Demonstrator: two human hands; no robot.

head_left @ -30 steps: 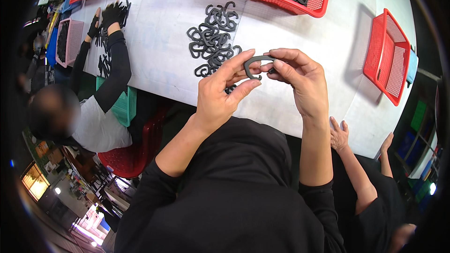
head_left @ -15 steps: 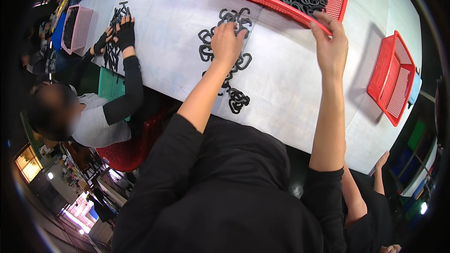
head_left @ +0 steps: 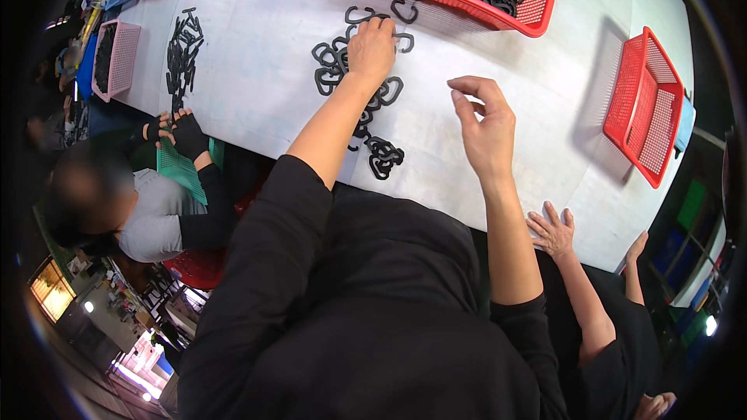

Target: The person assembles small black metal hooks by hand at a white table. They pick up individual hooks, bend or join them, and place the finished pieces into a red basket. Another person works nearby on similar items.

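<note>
Loose black C-shaped links (head_left: pixel 391 92), which look like open chain links, lie in a straggling pile on the white table. My left hand (head_left: pixel 372 50) rests on the upper part of this pile with its fingers outstretched; its fingertips are partly hidden, and I see no link lifted. Nearer to me, a tight clump of the same links (head_left: pixel 384 157) sits close to the table's front edge. My right hand (head_left: pixel 488 128) hovers over the table to the right of the pile, thumb and fingers curved and apart, holding nothing. Beyond both hands stands a red basket (head_left: pixel 542 0) full of black links.
Red baskets (head_left: pixel 621 109) stand at the right edge. A co-worker's hand (head_left: pixel 554 232) touches the table's front edge at right. At left, a gloved co-worker (head_left: pixel 191 136) holds a green basket (head_left: pixel 175 167) near a heap of black pieces (head_left: pixel 183 54); a pink basket (head_left: pixel 124 62) is behind.
My right hand has left the red basket's rim and come nearer and left. A link now lies apart by the basket. The left co-worker's hands moved from the heap to the green basket.
</note>
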